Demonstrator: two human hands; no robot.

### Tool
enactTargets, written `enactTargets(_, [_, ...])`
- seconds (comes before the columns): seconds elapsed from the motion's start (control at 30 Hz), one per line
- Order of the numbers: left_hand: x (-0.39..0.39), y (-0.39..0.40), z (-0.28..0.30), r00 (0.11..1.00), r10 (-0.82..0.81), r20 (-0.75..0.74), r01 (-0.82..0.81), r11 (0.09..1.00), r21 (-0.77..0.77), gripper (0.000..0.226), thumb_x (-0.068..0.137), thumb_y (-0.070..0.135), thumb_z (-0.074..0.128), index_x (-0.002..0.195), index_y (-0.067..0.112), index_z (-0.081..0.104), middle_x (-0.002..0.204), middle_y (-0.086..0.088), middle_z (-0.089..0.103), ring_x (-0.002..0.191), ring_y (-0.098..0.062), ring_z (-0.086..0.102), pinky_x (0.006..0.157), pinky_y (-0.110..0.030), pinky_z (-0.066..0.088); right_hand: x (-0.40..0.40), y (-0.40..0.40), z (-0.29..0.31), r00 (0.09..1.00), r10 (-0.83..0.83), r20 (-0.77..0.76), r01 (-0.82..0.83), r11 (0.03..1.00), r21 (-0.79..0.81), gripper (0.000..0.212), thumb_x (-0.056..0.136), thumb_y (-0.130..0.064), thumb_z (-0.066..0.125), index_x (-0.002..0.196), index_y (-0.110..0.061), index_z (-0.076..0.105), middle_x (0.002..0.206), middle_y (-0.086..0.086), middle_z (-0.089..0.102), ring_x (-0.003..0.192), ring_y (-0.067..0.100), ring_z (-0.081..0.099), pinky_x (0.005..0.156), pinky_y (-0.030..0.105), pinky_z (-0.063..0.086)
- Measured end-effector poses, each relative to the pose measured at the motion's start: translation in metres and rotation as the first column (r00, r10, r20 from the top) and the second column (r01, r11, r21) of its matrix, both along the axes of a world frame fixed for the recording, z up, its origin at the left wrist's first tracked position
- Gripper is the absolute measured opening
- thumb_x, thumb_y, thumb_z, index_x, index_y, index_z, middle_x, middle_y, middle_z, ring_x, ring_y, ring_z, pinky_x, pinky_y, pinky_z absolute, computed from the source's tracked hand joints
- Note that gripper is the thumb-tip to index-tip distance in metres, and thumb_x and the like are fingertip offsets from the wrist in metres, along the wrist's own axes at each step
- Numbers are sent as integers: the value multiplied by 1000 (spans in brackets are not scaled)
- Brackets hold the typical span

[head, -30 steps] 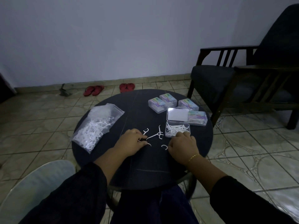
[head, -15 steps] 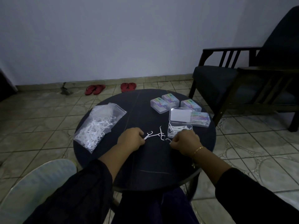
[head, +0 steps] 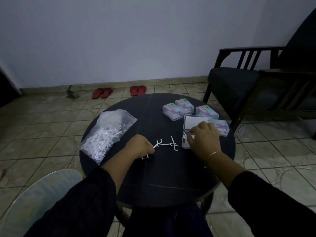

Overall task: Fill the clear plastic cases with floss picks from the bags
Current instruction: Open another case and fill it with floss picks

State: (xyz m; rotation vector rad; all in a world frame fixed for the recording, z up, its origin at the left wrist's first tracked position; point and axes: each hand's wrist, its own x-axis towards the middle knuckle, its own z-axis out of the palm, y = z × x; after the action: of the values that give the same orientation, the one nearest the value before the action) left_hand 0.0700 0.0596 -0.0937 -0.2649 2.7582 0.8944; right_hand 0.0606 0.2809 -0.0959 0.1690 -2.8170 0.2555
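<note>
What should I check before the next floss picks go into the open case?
1. Open case lid up: ok.
2. Right hand over that case, so its fill level is hidden: cannot tell.
3. Left hand grips picks: ok.
4. Loose floss picks remain on the round table: ok.
5. Bag of floss picks within left reach: ok.
6. Four closed cases beside the open one, lids shut: ok.

The room is dim. A plain pale wall (head: 119,40) meets a tiled floor (head: 42,134) with a tiled skirting. Two pairs of red sandals (head: 102,92) lie by the far wall. A dark wooden armchair (head: 248,82) stands on the right; the round dark worktop (head: 171,177) sits near.
</note>
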Motion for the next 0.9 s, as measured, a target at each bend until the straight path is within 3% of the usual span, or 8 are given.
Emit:
enactTargets(0.13, [0,-6,-1,1000,-4,7,4,999,53,7,78,17,71,77,24,72,87,3,71,84,-13,65,79,-27,53,8,-26,-1,984,157,85,-171,968,183,42,92,-51,42,120,-25,61,137,2,38,125,22,30,100,41,28])
enactTargets(0.3, [4,-14,-5,999,31,-25,-27,990,140,7,79,16,71,84,20,73,89,-1,71,86,-16,66,80,-29,53,8,-54,-8,957,101,273,-182,938,294,63,93,-61,33,134,-18,51,156,5,11,141,24,7,107,46,17])
enactTargets(0.53, [10,-28,-10,992,116,-56,-95,950,297,8,81,16,71,88,15,73,84,-3,71,74,-12,63,76,-27,52,10,-65,-10,955,201,218,-248,945,212,31,95,-35,45,114,-23,66,142,1,37,134,25,18,102,46,20])
enactTargets(0.77, [16,-33,-12,985,163,-65,-128,921,368,9,83,20,69,88,13,72,81,-5,69,68,-11,59,65,-22,49,16,-67,-7,931,321,175,-365,846,387,31,95,-28,42,113,-14,64,133,4,46,133,27,23,99,44,23])
enactTargets(0.9, [17,-30,-12,979,185,-82,-143,920,364,13,84,23,69,86,10,72,73,-2,67,58,-8,55,61,-21,47,24,-63,-1,921,337,194,-387,841,378,33,96,-31,42,113,-14,64,134,2,45,134,24,21,101,42,22])
